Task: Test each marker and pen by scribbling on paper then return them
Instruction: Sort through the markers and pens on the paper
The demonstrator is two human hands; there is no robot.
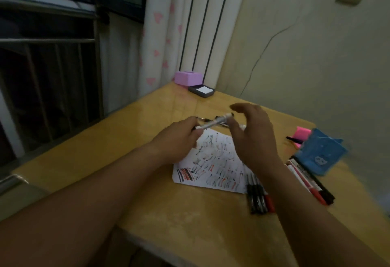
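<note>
Silvery pen (213, 122) is slanting out of the left hand (179, 138), whose fingers are pinching its near end above the scribbled paper (211, 173). Its long axis is running up and rightward toward the right hand (251, 138). That hand is hovering loosely spread, grasping nothing, just beside the pen's dark far tip, so it is likely better placed for that end. Blue pouch (320, 154) at the right is hiding its contents; red and black markers (310, 184) are lying outside, beside it.

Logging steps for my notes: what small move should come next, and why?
Probably the right hand closes on the far end of the pen: the left hand grips it above the scribbled paper, the right open beside it.
</note>
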